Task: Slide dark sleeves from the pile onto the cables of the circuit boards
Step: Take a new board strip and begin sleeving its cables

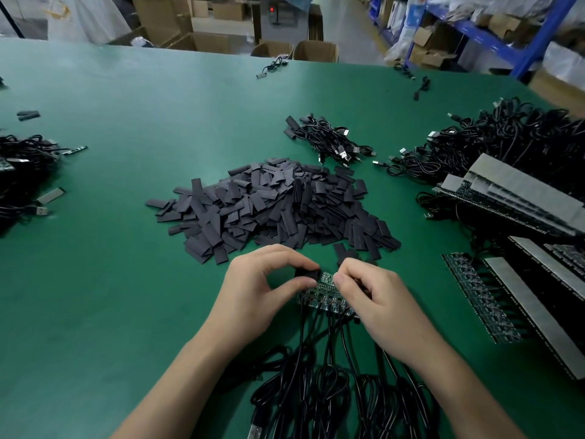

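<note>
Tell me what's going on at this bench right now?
A person is fitting sleeves at a green table. The left hand pinches one dark sleeve at the far edge of a small panel of circuit boards, which the right hand grips beside it. The boards' black cables trail back toward the person. The pile of sleeves lies just beyond the hands, and more boards with cables are stacked at the right.

Bare green bench [110, 280] lies open left of the hands. Ahead, the sleeve pile [272, 207] blocks the way; stacked board strips [519, 280] and cable heaps [506, 137] crowd the right.
</note>
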`<state>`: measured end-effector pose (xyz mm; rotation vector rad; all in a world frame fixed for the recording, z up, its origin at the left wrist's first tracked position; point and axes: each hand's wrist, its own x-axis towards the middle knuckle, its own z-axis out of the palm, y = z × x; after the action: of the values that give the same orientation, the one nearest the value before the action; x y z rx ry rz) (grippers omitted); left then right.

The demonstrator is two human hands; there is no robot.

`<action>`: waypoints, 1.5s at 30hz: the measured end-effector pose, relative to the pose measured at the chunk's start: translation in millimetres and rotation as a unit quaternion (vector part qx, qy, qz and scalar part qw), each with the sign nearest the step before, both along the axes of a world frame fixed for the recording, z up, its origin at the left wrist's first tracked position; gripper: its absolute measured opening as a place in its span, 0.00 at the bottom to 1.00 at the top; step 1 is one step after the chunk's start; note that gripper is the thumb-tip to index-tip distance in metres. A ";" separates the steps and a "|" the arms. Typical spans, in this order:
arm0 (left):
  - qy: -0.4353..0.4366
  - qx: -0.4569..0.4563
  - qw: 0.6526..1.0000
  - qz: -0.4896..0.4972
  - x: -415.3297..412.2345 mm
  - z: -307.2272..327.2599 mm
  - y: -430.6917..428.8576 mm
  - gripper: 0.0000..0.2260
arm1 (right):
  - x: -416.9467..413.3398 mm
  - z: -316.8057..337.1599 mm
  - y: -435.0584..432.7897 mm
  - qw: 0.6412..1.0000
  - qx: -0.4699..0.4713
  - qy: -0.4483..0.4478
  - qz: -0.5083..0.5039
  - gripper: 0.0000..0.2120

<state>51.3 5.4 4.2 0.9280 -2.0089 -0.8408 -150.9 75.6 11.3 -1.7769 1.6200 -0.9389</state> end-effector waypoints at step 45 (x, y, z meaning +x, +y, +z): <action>-0.108 -0.108 0.988 -0.029 1.8 4.2 5.5 0.10 | -3.3 -1.7 0.9 0.998 0.028 0.042 0.029 0.14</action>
<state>53.1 10.8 8.4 0.8689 -2.2701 -0.5564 -154.2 76.5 9.6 -1.8378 1.6217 -0.7948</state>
